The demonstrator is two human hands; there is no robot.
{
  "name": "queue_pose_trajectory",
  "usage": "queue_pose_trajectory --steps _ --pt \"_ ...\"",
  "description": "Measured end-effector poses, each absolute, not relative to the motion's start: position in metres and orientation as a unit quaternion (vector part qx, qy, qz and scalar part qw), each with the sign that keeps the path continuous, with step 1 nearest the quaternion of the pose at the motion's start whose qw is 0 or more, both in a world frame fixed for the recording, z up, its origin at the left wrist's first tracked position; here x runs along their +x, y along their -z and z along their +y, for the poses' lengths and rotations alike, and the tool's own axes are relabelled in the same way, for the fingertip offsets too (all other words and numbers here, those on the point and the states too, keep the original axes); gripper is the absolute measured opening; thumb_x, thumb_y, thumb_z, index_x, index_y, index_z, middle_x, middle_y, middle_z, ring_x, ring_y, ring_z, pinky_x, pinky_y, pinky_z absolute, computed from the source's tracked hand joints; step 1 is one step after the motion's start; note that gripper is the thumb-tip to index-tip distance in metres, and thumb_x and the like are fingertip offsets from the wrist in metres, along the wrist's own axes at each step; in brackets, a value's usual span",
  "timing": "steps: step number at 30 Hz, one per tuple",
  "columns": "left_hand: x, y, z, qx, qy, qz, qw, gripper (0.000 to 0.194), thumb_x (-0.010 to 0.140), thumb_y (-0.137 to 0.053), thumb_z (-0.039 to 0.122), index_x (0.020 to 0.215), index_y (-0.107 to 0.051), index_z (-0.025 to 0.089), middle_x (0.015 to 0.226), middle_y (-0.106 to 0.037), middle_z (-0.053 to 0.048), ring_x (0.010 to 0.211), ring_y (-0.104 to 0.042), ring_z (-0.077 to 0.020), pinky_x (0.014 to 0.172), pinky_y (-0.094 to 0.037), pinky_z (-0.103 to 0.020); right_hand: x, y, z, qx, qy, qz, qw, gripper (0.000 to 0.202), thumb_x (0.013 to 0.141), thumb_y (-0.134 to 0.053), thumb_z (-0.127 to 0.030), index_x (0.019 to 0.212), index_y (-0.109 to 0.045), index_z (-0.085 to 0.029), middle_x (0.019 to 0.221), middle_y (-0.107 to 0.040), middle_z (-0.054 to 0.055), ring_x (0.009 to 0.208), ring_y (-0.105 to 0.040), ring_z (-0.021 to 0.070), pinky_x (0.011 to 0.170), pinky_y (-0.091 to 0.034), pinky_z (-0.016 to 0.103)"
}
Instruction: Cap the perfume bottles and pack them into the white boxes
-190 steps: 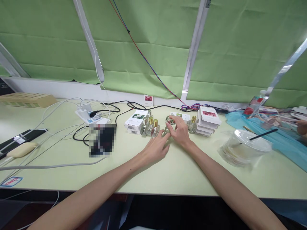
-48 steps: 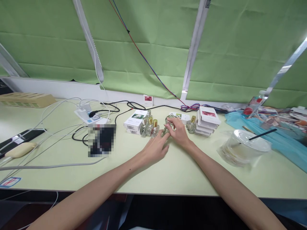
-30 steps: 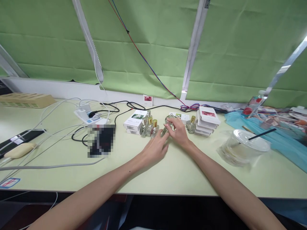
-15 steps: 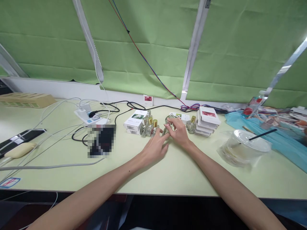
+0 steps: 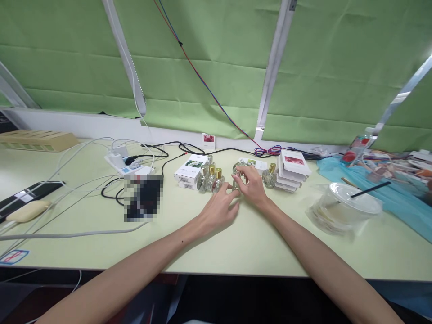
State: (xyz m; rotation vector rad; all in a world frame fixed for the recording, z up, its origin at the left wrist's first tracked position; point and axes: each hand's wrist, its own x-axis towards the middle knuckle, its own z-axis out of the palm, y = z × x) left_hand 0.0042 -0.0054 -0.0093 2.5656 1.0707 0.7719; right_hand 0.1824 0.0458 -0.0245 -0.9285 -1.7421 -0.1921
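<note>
Between my hands stands a small clear glass bottle point(image 5: 236, 183), partly covered by my fingers. My right hand point(image 5: 253, 186) is closed on its upper part, thumb and fingers pinching near the cap. Lower down, my left hand point(image 5: 220, 208) curls its fingers against the bottle's base. Just left of it is a cluster of glass bottles point(image 5: 211, 182) with gold and silver caps. Another glass bottle point(image 5: 269, 177) with a gold cap stands right of my right hand. More glass point(image 5: 239, 164) shows behind my right fingers, mostly hidden.
White boxes point(image 5: 191, 171) lie behind the bottle cluster; a stack of white boxes point(image 5: 293, 170) stands right. A lidded cup point(image 5: 347, 207) with a black straw sits in a plastic bag. Left are a power strip point(image 5: 126, 164), cables and a pixelated patch. Blue plastic point(image 5: 381, 189) covers the right side.
My left hand's fingers have shifted slightly at the bottle's base, and the bottle appears more upright between my hands. My right hand stays almost in place.
</note>
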Motion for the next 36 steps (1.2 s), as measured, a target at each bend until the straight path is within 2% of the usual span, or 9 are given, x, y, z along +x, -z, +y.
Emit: queue_pose_trajectory --steps 7,11,17,21,26,36 --pt "0.003 0.007 -0.008 0.895 -0.240 0.355 0.126 0.028 0.092 -0.055 0.029 0.116 -0.067 0.021 0.126 -0.050 -0.014 0.086 -0.064 -0.0222 0.082 -0.057 -0.044 0.183 0.025 0.045 -0.398 0.073 -0.736 0.543 0.016 0.098 -0.060 -0.032 0.109 -0.065 -0.022 0.089 -0.069 0.005 0.084 -0.059 0.0233 0.078 -0.050 0.040" --pt "0.002 0.006 -0.009 0.900 -0.235 0.348 0.118 0.028 0.091 -0.056 0.030 0.116 -0.066 0.022 0.127 -0.049 -0.013 0.080 -0.063 -0.0195 0.080 -0.057 -0.041 0.183 0.024 0.045 -0.399 0.068 -0.732 0.548 0.015 0.097 -0.061 -0.032 0.108 -0.065 -0.022 0.092 -0.070 0.006 0.084 -0.060 0.0229 0.078 -0.051 0.040" --pt "0.003 0.003 -0.010 0.903 -0.229 0.341 0.129 0.031 0.091 -0.055 0.030 0.120 -0.063 0.024 0.131 -0.049 -0.012 0.065 -0.056 -0.0128 0.076 -0.056 -0.040 0.181 0.023 0.044 -0.387 0.067 -0.732 0.556 0.014 0.096 -0.062 -0.030 0.107 -0.065 -0.022 0.090 -0.070 0.006 0.083 -0.062 0.0223 0.077 -0.053 0.040" --pt "0.004 0.003 -0.012 0.904 -0.236 0.330 0.133 0.034 0.091 -0.055 0.028 0.124 -0.061 0.024 0.134 -0.051 -0.012 0.076 -0.062 -0.0169 0.077 -0.056 -0.038 0.181 0.024 0.044 -0.388 0.058 -0.735 0.553 0.016 0.096 -0.063 -0.032 0.108 -0.066 -0.022 0.092 -0.071 0.006 0.080 -0.063 0.0217 0.074 -0.055 0.040" --pt "0.006 0.004 -0.015 0.904 -0.232 0.335 0.133 0.035 0.089 -0.054 0.026 0.124 -0.059 0.025 0.137 -0.053 -0.011 0.083 -0.066 -0.0203 0.070 -0.054 -0.036 0.183 0.027 0.046 -0.392 0.040 -0.736 0.550 0.019 0.096 -0.063 -0.035 0.111 -0.066 -0.023 0.095 -0.072 0.006 0.073 -0.062 0.0199 0.069 -0.055 0.039" --pt "0.006 0.002 -0.016 0.907 -0.221 0.330 0.140 0.043 0.087 -0.056 0.025 0.129 -0.057 0.025 0.146 -0.051 -0.010 0.093 -0.068 -0.0249 0.076 -0.056 -0.039 0.186 0.029 0.049 -0.375 0.035 -0.743 0.554 0.021 0.095 -0.063 -0.033 0.113 -0.066 -0.022 0.096 -0.072 0.007 0.078 -0.063 0.0199 0.069 -0.055 0.036"
